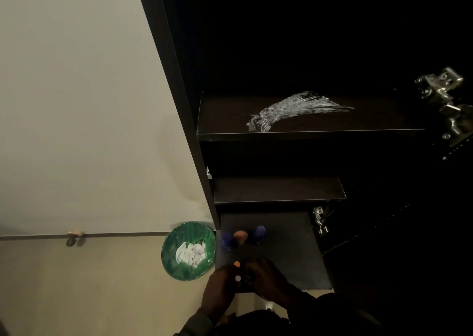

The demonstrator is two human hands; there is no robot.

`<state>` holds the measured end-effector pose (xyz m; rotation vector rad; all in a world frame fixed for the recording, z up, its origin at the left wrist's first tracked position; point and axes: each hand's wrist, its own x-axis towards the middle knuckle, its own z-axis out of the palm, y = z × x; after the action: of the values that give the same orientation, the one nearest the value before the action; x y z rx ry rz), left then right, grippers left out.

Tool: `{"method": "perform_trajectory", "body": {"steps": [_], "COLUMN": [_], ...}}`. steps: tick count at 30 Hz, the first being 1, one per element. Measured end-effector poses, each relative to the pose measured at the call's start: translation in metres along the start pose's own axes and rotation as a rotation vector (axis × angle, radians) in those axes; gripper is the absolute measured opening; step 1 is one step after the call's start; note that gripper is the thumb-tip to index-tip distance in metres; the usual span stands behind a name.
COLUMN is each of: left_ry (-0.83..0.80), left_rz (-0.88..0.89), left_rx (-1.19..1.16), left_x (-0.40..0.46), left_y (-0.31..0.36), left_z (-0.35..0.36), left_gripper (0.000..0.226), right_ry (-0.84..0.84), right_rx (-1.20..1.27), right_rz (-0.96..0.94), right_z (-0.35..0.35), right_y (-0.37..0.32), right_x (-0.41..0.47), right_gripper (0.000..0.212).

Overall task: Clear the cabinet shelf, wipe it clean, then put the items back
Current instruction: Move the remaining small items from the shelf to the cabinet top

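What the left hand [217, 288] and right hand [266, 279] grip is too dark to tell.

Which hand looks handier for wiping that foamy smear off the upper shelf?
Probably the right hand: it sits under the shelf, nearer the foam smear. The left hand is toward the green bin. Both are together low down, so it's close.

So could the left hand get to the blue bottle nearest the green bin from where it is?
Probably yes: the left hand sits low at the bottom shelf's front, the blue bottle just beyond with nothing between. The hand seems busy with something dark.
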<state>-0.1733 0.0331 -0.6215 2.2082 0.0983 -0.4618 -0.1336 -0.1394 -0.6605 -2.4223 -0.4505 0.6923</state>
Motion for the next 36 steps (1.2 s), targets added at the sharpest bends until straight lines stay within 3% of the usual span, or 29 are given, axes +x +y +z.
{"method": "perform_trajectory", "body": {"steps": [4,12,15,19,26,29,36], "left_ry": [0.009,0.003,-0.002,-0.028,-0.020,-0.022,0.044], "left_rz": [0.022,0.070,0.043,-0.007,-0.079,-0.100,0.006], "left_rx": [0.053,0.081,0.063,0.022,-0.187,-0.150,-0.091], "left_x": [0.001,0.001,0.002,0.003,0.002,-0.002,-0.015], "left_y": [0.002,0.004,0.001,-0.002,-0.013,-0.017,-0.004], "left_z": [0.000,-0.003,-0.002,-0.001,0.003,-0.001,-0.005], "left_gripper": [0.026,0.010,0.022,0.011,0.013,0.018,0.008], "right_ry": [0.002,0.047,0.045,0.049,0.033,0.054,0.113], "right_rx": [0.014,-0.025,-0.046,-0.045,-0.018,-0.011,-0.003], "right_rz": [-0.002,-0.029,-0.019,0.006,0.012,0.025,0.102], "right_z": [0.003,0.000,0.005,0.008,0.006,0.004,0.035], "right_y": [0.005,-0.002,0.001,0.002,0.000,-0.001,0.044], "right_x": [0.001,0.001,0.000,0.000,-0.001,-0.006,-0.005], "right_gripper": [0.029,0.026,0.028,0.026,0.032,0.037,0.038]}}
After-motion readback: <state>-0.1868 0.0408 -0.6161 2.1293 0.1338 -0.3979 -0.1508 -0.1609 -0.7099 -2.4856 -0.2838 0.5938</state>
